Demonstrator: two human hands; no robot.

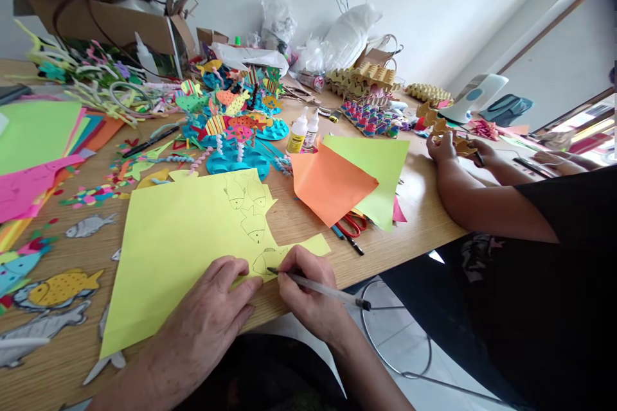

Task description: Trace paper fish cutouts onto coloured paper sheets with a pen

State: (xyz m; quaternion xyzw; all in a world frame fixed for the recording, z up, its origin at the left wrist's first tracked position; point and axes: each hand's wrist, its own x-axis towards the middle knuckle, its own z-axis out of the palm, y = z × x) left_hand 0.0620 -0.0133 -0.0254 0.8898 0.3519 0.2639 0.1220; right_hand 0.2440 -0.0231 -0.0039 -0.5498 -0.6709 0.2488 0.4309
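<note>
A yellow sheet of paper point(168, 244) lies at the table's near edge, with several fish outlines drawn along its right side. My right hand point(311, 292) grips a clear pen with a black cap end point(332, 293), its tip touching the lowest fish drawing point(263, 262). Resting on the sheet's lower edge just left of that drawing, my left hand point(212, 308) holds the paper down, fingers slightly bent and thumb apart. Right of the drawings, a strip of the sheet reaches out past a cut-away notch.
Orange paper point(332, 183) and green paper point(393, 167) lie beyond my right hand, near red scissors point(354, 225). Glue bottles point(299, 131) stand behind, beside a blue base with paper fish point(236, 164). Fish cutouts point(62, 288) lie left. A co-worker's arm point(475, 199) is at right.
</note>
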